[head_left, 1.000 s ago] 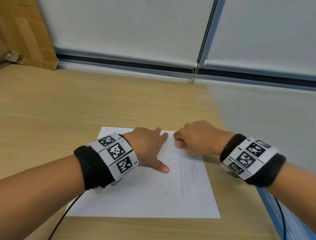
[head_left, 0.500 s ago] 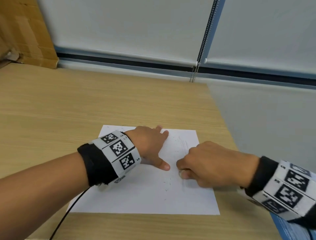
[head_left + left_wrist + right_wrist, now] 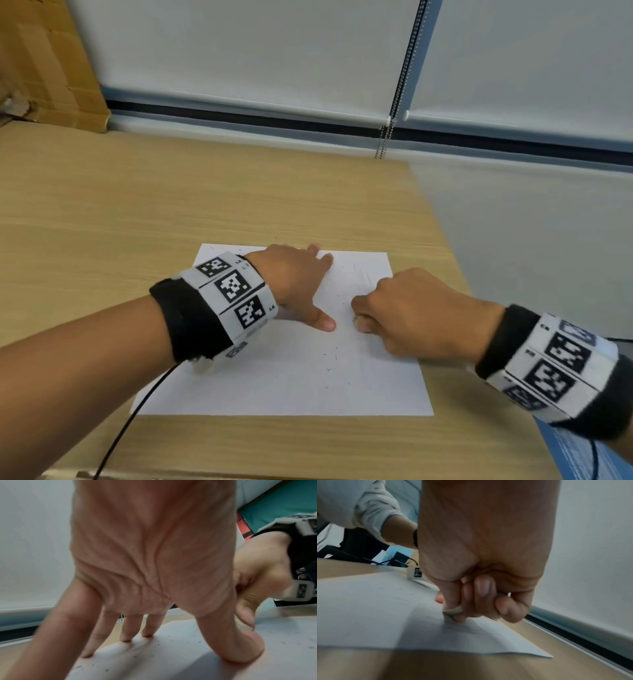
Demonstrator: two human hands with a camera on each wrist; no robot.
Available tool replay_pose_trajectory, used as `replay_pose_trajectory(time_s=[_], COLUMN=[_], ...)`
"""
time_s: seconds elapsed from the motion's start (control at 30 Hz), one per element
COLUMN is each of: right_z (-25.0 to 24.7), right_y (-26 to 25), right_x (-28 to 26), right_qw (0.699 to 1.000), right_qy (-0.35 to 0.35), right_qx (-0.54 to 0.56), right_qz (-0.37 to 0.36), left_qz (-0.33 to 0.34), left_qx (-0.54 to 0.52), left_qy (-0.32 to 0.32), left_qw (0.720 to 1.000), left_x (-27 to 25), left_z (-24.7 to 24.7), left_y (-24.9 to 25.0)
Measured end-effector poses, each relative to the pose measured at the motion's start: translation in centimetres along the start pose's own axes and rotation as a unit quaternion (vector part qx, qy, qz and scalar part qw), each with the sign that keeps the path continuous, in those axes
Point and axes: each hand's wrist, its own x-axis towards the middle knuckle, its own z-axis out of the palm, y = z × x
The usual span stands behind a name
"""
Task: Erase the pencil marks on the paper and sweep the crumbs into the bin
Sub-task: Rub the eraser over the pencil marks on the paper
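Wooden table (image 3: 171, 212) under everything, w/ white roller blinds (image 3: 239, 51) behind and a cardboard box (image 3: 41, 58) at far left corner; box contents not visible. White paper (image 3: 274, 387) flat on table, near the right edge, square to the viewer. Faint pencil marks (image 3: 363, 277) at upper right of sheet, just beyond right knuckles; mostly pale, hard to read. Dark eraser crumbs (image 3: 330, 359) scattered mid-sheet, below both thumbs, a few more by left fingertips in left wrist view.

Left hand (image 3: 291, 284) spread flat on paper's upper middle, fingers straight, thumb splayed toward right hand, pressing sheet down, grasping nothing. Tips of fingers (image 3: 125, 635) planted on sheet near its far edge. Right hand (image 3: 411, 315) clenched round a small pale eraser (image 3: 453, 611), pinched betw. thumb and curled fingers, lower end touching paper at right of centre. Thumbs of both hands near each other, not touching.

Black bands w/ black-and-white marker tags on both wrists; thin black cable (image 3: 137, 418) trailing from left band across paper's lower left corner.
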Motion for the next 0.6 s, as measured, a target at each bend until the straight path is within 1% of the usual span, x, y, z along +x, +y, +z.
replay_pose_trajectory(time_s=[0.03,0.13,0.17,0.27,0.3,0.37,0.43,0.5,0.6], right_z=[0.2,0.3,0.1,-0.1,0.1,0.2,0.3,0.1,0.1], right_y=[-0.4,-2.0,-1.9,-0.5,-0.3,-0.9,-2.0,-2.1,-0.8], right_x=[-0.4,-1.7,-1.4,-0.2,-0.1,-0.6,-1.6,-1.5,-0.9], right_qw=[1.0,0.997,0.997,1.0,1.0,1.0,0.998,0.997,1.0], right_qy=[-0.002,-0.04,-0.04,-0.005,0.006,0.003,-0.032,-0.04,-0.005], right_qx=[0.001,0.012,0.009,-0.003,-0.003,-0.002,0.016,0.017,0.005], right_qz=[-0.015,-0.067,-0.065,-0.011,-0.002,-0.02,-0.052,-0.056,0.0], left_qz=[0.001,0.002,0.003,0.007,0.006,0.005,0.004,0.003,0.005], left_qx=[0.003,0.008,0.008,0.0,-0.001,0.002,0.002,-0.003,-0.013], left_qy=[0.001,-0.001,0.0,-0.003,-0.003,-0.005,-0.008,-0.012,-0.017], left_qw=[1.0,1.0,1.0,1.0,1.0,1.0,1.0,1.0,1.0], left_x=[0.0,0.2,0.2,0.3,0.3,0.3,0.2,0.4,0.5], left_z=[0.0,0.1,0.1,0.1,0.1,0.0,0.0,0.0,0.0], left_y=[0.0,0.0,-0.1,-0.1,-0.1,0.0,0.0,-0.1,-0.1])
